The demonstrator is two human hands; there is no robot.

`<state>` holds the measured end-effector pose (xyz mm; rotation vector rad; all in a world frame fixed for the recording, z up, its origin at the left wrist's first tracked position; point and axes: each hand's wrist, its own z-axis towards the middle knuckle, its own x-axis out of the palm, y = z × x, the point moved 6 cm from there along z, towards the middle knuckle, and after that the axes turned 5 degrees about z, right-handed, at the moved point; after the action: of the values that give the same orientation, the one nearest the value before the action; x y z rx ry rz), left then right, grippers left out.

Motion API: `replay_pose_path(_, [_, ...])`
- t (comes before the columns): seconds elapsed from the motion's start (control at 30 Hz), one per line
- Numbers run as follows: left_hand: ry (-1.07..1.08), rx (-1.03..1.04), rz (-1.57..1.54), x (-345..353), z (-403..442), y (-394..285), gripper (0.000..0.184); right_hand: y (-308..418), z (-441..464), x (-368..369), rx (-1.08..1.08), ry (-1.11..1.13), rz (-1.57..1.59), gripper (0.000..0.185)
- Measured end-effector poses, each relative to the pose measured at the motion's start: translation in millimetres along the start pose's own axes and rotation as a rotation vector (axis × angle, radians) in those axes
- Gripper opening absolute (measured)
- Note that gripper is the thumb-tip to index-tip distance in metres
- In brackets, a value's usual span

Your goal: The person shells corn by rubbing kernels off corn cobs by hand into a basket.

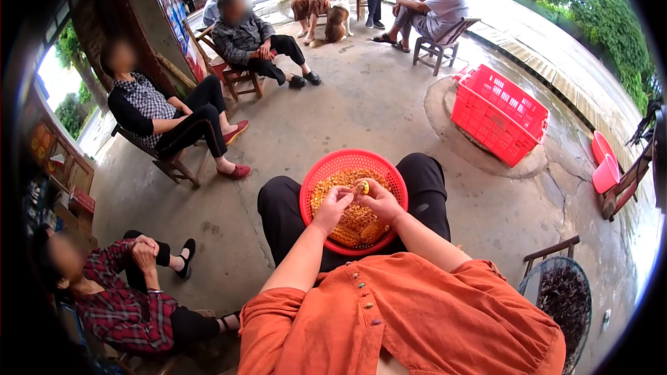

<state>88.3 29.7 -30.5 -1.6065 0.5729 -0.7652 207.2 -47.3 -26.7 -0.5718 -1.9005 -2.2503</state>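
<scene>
A red plastic basket (331, 157) rests on my lap between my knees, with loose yellow-orange corn kernels (354, 219) inside. Whole corn cobs (345, 237) lie at its near side. Over the basket, my right hand (381, 203) is closed around a short corn cob (363, 187), its yellow end showing between the fingers. My left hand (334, 206) meets it from the other side, fingertips pinched against the cob. The fingers cover most of this cob.
A red crate (497, 114) stands ahead on the right, with a red bucket (606, 174) farther right. A mesh basket of dark material (564, 298) is near my right side. Several seated people surround me; a dog (338, 19) sits at the back.
</scene>
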Motion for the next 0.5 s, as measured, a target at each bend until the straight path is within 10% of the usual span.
replay_pose_path(0.5, [0.053,-0.163,-0.212,-7.0,-5.5,-3.0,0.03,20.0,-6.4,19.1,-0.115,-0.004,-0.635,0.043])
